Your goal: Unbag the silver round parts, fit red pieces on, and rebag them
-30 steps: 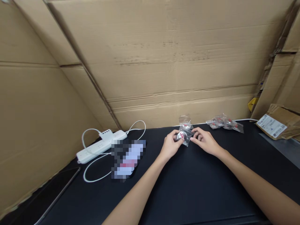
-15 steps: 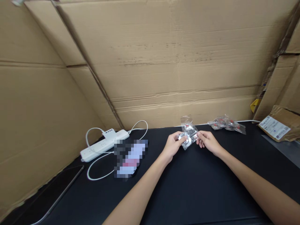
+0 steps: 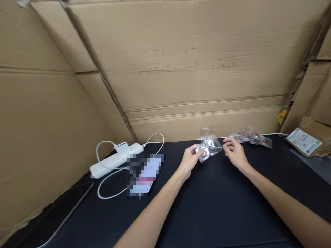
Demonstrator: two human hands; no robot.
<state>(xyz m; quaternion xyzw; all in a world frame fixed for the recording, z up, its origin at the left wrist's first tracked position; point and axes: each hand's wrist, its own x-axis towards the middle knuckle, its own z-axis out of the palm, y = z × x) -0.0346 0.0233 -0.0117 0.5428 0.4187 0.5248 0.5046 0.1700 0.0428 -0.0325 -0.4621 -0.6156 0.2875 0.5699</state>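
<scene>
My left hand (image 3: 190, 159) pinches a round silver metal ring (image 3: 206, 157) in clear plastic, thumb on top. The ring lies at the lower left end of a crinkled clear plastic bag (image 3: 213, 144), which has a small red mark and spreads up and right over the black table. My right hand (image 3: 236, 154) hovers just right of the bag, apart from it. Its fingers are loosely bent, the index finger a little away from the rest, with nothing visible in them. Several more clear bags with red marks (image 3: 250, 136) lie in a pile behind my right hand.
A white power strip (image 3: 116, 160) with a plugged-in charger and white cables lies left, beside a phone (image 3: 147, 175) with a blurred screen. A dark tablet (image 3: 57, 213) lies near left. Cardboard walls (image 3: 165, 69) enclose the black table (image 3: 217, 206). A labelled brown package (image 3: 310, 137) sits right.
My right hand has let go of the bag's right edge and moved slightly right and up. My left hand keeps hold of the ring, which has shifted slightly left.
</scene>
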